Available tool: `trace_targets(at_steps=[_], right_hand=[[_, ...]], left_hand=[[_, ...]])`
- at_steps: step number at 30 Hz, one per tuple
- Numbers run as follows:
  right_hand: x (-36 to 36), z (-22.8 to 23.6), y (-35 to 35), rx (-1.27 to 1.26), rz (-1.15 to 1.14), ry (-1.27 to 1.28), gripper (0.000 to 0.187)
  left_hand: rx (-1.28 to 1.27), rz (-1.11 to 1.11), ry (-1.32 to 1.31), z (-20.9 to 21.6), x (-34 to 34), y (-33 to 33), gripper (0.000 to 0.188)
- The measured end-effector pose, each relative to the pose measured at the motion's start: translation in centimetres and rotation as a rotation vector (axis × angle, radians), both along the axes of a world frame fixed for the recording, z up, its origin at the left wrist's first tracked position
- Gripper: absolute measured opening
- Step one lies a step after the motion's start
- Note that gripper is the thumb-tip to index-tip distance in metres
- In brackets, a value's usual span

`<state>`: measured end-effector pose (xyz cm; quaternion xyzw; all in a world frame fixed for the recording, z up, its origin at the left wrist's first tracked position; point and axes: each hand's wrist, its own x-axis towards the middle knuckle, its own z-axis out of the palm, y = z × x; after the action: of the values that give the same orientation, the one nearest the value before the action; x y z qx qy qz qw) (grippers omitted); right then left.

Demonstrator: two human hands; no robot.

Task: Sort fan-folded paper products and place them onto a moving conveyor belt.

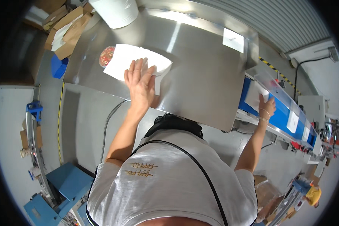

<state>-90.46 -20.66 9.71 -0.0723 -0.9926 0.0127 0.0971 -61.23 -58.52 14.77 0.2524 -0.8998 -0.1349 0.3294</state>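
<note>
Broadly, the biggest thing before us is the steel tabletop, smooth and shiny, so we would expect flat pieces to slide on it easily. Off to our right runs the blue conveyor belt behind a clear guard. At the tabletop's far left edge stands a white bucket. Smaller is the white pile on the tabletop's left part, seemingly thin flat pieces, fanned unevenly. We judge it light and pliable, apt to crease or skid; a flat palm suits steadying it, and an outer edge suits lifting. Our left hand lies palm down over its near right part, fingers nearly straight and slightly apart, not wrapped round anything. The white packet lies on the near stretch of the belt; it too looks light and soft, best pinched by its right edge. Our right hand is at that edge, fingers loosely bent; whether it pinches the packet we cannot tell. Smallest, a round red-patterned piece shows beside the pile's left end.
</note>
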Motion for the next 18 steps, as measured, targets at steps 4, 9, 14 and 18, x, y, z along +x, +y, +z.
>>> trace_targets(at_steps=[4,9,14,18], right_hand=[[2.4,1.6,-7.5,-0.499,0.770,-0.078,0.047],[10.4,3.9,-23.0,-0.826,1.312,-0.514,0.057],[10.3,0.9,-27.2,-0.946,1.395,-0.641,0.047],[7.9,-2.2,-21.1,-1.363,0.909,-0.790,0.049]], left_hand=[[0.060,-0.017,0.011,0.5,-0.1,0.3,0.030],[0.070,-0.079,-0.023,1.0,-0.1,0.3,0.029],[0.074,-0.103,-0.080,1.8,-0.5,-0.1,0.043],[0.039,-0.027,-0.112,1.2,0.3,-1.8,0.040]])
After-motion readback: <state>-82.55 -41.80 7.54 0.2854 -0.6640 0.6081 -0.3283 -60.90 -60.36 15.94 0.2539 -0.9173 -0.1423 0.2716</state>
